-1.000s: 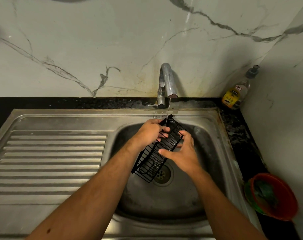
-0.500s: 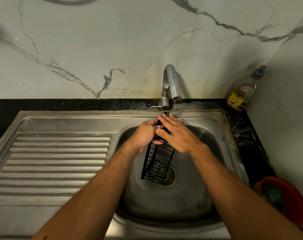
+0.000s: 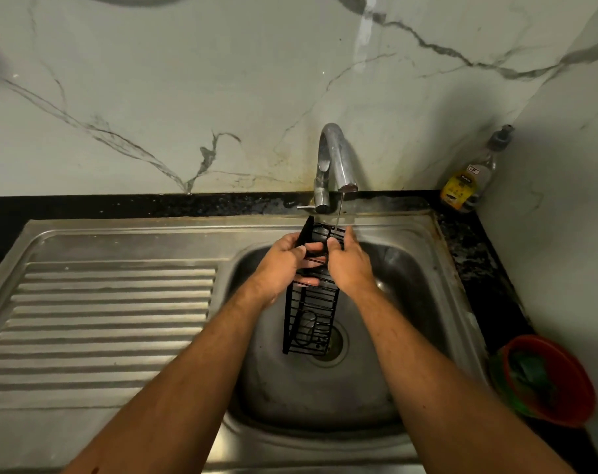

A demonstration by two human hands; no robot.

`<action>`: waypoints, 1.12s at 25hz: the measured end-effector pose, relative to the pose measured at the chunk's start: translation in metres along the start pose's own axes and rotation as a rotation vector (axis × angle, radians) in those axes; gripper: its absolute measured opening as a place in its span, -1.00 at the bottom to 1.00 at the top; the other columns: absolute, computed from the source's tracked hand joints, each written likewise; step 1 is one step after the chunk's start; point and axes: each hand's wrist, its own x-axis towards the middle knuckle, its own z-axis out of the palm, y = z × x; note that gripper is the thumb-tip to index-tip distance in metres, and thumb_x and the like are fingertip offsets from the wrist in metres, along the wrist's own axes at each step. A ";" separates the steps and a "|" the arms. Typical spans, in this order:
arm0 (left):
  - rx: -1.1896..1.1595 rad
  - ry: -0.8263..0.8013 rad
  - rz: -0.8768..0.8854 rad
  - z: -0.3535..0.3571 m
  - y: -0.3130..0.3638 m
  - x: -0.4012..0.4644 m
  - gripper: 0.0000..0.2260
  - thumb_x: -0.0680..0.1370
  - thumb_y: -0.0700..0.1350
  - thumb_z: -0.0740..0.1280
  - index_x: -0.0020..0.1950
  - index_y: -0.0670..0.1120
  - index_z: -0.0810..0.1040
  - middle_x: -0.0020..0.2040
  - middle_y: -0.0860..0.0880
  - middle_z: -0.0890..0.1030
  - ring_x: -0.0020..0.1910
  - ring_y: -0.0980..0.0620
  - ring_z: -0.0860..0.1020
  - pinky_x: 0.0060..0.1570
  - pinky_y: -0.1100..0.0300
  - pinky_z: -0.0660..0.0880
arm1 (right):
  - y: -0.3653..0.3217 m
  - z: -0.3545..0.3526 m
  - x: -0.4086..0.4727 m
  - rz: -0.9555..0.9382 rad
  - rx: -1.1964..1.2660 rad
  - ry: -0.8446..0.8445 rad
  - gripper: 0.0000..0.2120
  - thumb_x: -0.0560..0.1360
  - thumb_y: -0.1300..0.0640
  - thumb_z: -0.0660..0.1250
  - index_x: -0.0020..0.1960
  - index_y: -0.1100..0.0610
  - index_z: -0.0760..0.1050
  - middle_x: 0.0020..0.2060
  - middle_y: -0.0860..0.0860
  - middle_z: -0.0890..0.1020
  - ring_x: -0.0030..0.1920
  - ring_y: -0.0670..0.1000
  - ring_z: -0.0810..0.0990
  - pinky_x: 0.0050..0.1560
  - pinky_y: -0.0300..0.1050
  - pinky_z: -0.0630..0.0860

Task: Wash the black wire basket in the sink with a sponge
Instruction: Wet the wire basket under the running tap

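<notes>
The black wire basket [image 3: 309,319] hangs lengthwise over the sink bowl [image 3: 403,336], its far end under a thin stream from the tap [image 3: 335,159]. My left hand [image 3: 283,265] grips its left side, fingers curled through the wires. My right hand [image 3: 348,265] lies over the basket's right upper part, fingers reaching to the far end where the water falls. The basket's lower end hovers above the drain. No sponge is in either hand; a green sponge [image 3: 530,371] lies in the red bowl.
A ribbed steel drainboard [image 3: 102,319] spreads to the left. A dish soap bottle [image 3: 468,179] stands in the back right corner on the black counter. A red bowl [image 3: 564,401] sits on the counter at the right, beside the wall.
The basket has swung from slanting to nearly straight lengthwise and risen towards the tap. My right hand moved from below it up onto its far right part.
</notes>
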 end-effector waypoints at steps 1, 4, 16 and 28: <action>-0.001 -0.017 -0.006 0.002 -0.002 -0.001 -0.70 0.72 -0.25 0.03 0.42 -0.15 0.38 0.25 -0.08 0.63 0.17 -0.12 0.66 -0.03 -0.09 0.66 | 0.001 -0.002 -0.001 -0.003 0.002 0.032 -0.45 0.69 -0.03 0.05 0.63 -0.01 -0.02 0.56 0.10 0.25 0.53 0.18 0.25 0.50 0.14 0.22; -0.003 -0.062 -0.017 0.012 -0.005 -0.004 -0.72 0.72 -0.25 0.03 0.37 -0.09 0.41 0.16 0.00 0.66 0.06 -0.06 0.70 -0.07 -0.06 0.67 | 0.008 -0.008 -0.008 -0.075 -0.117 0.110 -0.53 0.70 0.07 0.03 0.60 0.07 0.14 0.51 0.10 0.35 0.51 0.15 0.29 0.48 0.00 0.21; -0.098 0.198 -0.152 0.036 -0.006 0.009 -0.76 0.63 -0.27 0.11 0.14 -0.11 0.55 -0.09 -0.08 0.68 -0.20 0.03 0.66 -0.35 0.17 0.58 | 0.026 -0.023 -0.004 -0.408 -0.310 -0.186 -0.43 0.70 0.08 0.00 0.63 0.04 -0.16 0.63 -0.01 -0.07 0.60 -0.07 -0.11 0.53 -0.18 -0.15; -0.221 0.083 -0.214 0.021 -0.003 0.005 -0.59 0.57 -0.48 0.12 0.25 -0.09 0.51 0.00 -0.20 0.73 -0.12 -0.13 0.72 -0.08 0.03 0.67 | 0.030 -0.019 0.026 0.029 0.419 -0.285 -0.50 0.64 -0.18 0.16 0.52 -0.04 0.30 0.39 -0.02 0.50 0.35 0.07 0.51 0.26 0.06 0.49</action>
